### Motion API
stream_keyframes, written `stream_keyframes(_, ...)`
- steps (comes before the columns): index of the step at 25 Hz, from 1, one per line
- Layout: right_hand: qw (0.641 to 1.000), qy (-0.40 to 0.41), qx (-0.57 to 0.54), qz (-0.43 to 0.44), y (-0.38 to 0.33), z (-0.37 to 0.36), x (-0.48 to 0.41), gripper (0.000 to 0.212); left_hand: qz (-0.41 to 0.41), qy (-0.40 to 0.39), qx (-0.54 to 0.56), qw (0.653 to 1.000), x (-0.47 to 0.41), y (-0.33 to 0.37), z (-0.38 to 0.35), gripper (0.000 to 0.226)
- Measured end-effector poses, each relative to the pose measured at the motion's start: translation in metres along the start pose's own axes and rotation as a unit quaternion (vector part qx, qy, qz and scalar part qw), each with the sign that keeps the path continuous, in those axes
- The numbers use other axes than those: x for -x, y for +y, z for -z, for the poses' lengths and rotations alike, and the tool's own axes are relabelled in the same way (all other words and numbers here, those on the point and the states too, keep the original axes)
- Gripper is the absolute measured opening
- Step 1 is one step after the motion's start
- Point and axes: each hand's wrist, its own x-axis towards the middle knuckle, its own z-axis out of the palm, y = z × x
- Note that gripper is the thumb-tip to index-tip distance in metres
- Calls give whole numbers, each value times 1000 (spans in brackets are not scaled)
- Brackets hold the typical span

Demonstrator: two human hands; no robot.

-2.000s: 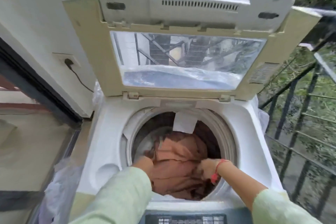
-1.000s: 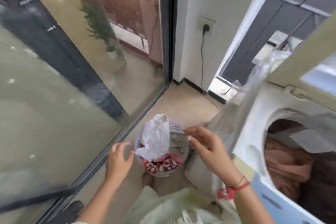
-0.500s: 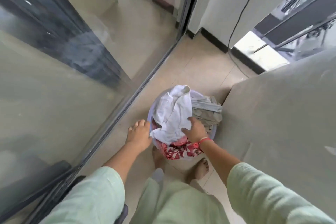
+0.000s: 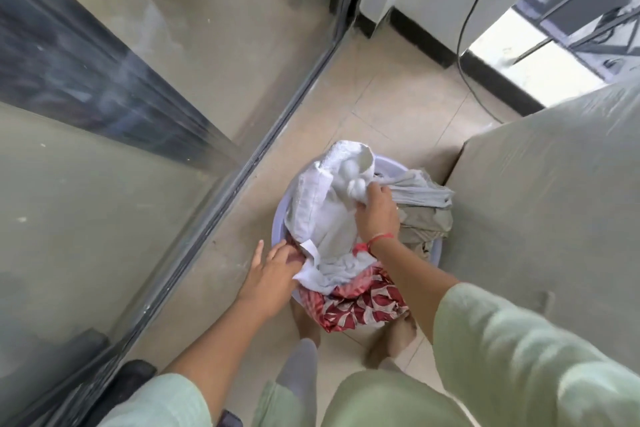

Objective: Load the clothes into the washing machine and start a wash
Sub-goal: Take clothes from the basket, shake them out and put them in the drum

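Gathering the white garment [image 4: 322, 215] out of the basin [image 4: 277, 222] is the step in hand, and the head view, our only one, shows it just begun. Our right hand [image 4: 377, 215] has its fingers curled round a bunch of the white cloth at the far side of the basin. Our left hand [image 4: 273, 270] sits at the basin's near-left rim with its fingers tucked under the garment's lower hem; we cannot tell whether it pinches the cloth or only touches it.

To do this well, we judge that both hands should take a firm hold before lifting. We should raise the garment straight up so its loose hem clears the rim and does not drag the pieces beneath it out onto the floor.

The basin stands on the tiled floor and holds the clothes. The white garment lies on top. A red patterned cloth [image 4: 360, 305] spills over the near rim. A grey garment [image 4: 422, 194] and an olive one [image 4: 426, 225] hang over the right rim. What we take for the washing machine [image 4: 536, 218] stands just right of the basin, and its drum is out of view. A glass door [image 4: 138, 114] runs along the basin's left.
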Motion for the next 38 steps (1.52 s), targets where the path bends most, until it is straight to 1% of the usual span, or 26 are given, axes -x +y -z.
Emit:
stream_keyframes(1, 999, 16, -33, 17, 3, 14, 16, 9, 11, 24, 42, 999, 13, 3, 7, 39)
stream_keyframes(2, 997, 32, -74, 15, 4, 36, 36, 9, 27, 51, 76, 995, 29, 9, 19, 35)
stream_keyframes(3, 990, 54, -130, 1, 4, 59, 56, 12, 48, 77, 100, 991, 44, 14, 33, 33)
stream_keyframes(4, 977, 83, -197, -23, 2, 86, 75, 16, 73, 80, 129, 986, 59, 21, 54, 35)
stream_keyframes(7, 914, 192, -353, -53, -11, 193, 129, 22, 122, 79, 219, 965, 98, 35, 123, 61)
stream_keyframes(9, 871, 268, -411, -18, -21, 277, 153, 10, 126, 107, 265, 950, 115, 45, 172, 67)
stream_keyframes(11, 835, 337, -434, 37, -30, 368, 177, 18, 98, 132, 291, 943, 132, 61, 220, 61)
stream_keyframes(12, 821, 356, -442, 67, -31, 409, 185, 22, 86, 138, 283, 945, 136, 69, 239, 51)
stream_keyframes(14, 806, 371, -442, 129, -29, 479, 205, 26, 61, 142, 266, 951, 141, 83, 269, 30)
stream_keyframes(16, 794, 356, -453, 195, -19, 533, 233, 29, 25, 134, 262, 955, 144, 99, 289, 36)
stream_keyframes(18, 791, 287, -469, 269, -4, 569, 263, 30, -10, 126, 258, 958, 141, 115, 307, 44)
stream_keyframes(20, 814, 207, -436, 323, 19, 596, 291, 26, -61, 149, 260, 952, 140, 145, 336, 46)
stream_keyframes(21, 837, 188, -393, 332, 32, 610, 300, 25, -93, 184, 274, 939, 138, 166, 358, 49)
stream_keyframes(22, 864, 192, -328, 329, 46, 621, 306, 27, -121, 229, 296, 920, 137, 189, 384, 55)
stream_keyframes(23, 887, 220, -250, 319, 61, 632, 310, 30, -159, 280, 313, 894, 136, 216, 411, 63)
stream_keyframes(25, 904, 287, -143, 284, 91, 650, 314, 33, -243, 332, 319, 854, 140, 280, 451, 76)
stream_keyframes(27, 901, 296, -142, 283, 114, 667, 321, 32, -337, 321, 291, 836, 150, 352, 471, 87)
stream_keyframes(29, 900, 273, -160, 301, 135, 684, 328, 23, -419, 268, 294, 816, 163, 426, 474, 95)
stream_keyframes(30, 897, 272, -163, 309, 150, 696, 332, 13, -448, 238, 308, 805, 165, 462, 475, 93)
stream_keyframes(31, 891, 276, -170, 317, 164, 707, 337, 12, -469, 213, 325, 793, 166, 493, 476, 82)
stream_keyframes(33, 879, 291, -198, 323, 198, 730, 344, 20, -493, 193, 332, 780, 158, 545, 485, 47)
stream_keyframes(34, 882, 299, -189, 311, 219, 741, 344, 23, -489, 194, 329, 784, 155, 566, 491, 40)
stream_keyframes(35, 895, 319, -142, 277, 242, 750, 343, 39, -484, 206, 322, 788, 151, 590, 496, 41)
stream_keyframes(36, 911, 342, -54, 223, 262, 755, 339, 57, -480, 235, 302, 790, 149, 609, 500, 42)
stream_keyframes(37, 914, 369, 41, 166, 280, 755, 334, 65, -481, 279, 265, 788, 149, 624, 505, 41)
stream_keyframes(38, 902, 395, 110, 132, 296, 754, 328, 63, -489, 318, 214, 784, 150, 638, 509, 40)
